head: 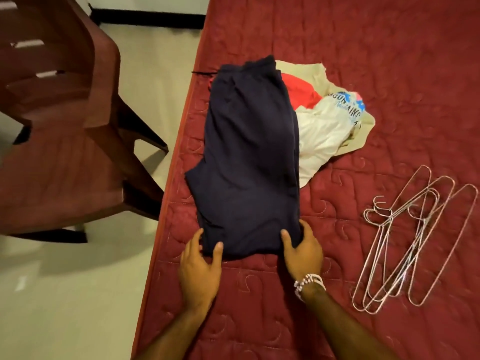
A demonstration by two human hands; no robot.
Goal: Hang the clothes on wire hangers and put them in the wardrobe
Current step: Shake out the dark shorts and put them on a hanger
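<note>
Your left hand point(200, 266) and right hand point(302, 252) grip the navy trousers point(249, 162) at their near edge; lifted unevenly, they may unfold.

Hangers point(413, 240) right of trousers point(249, 162)

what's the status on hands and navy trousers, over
Left hand and right hand grip near edge of folded navy trousers. Wire hangers lie apart on the bed, right side. Nothing blocking.

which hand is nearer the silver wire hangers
Right. The right hand grips the corner of the folded dark navy garment toward the silver wire hangers; the left hand grips the opposite corner, farther away.
</note>
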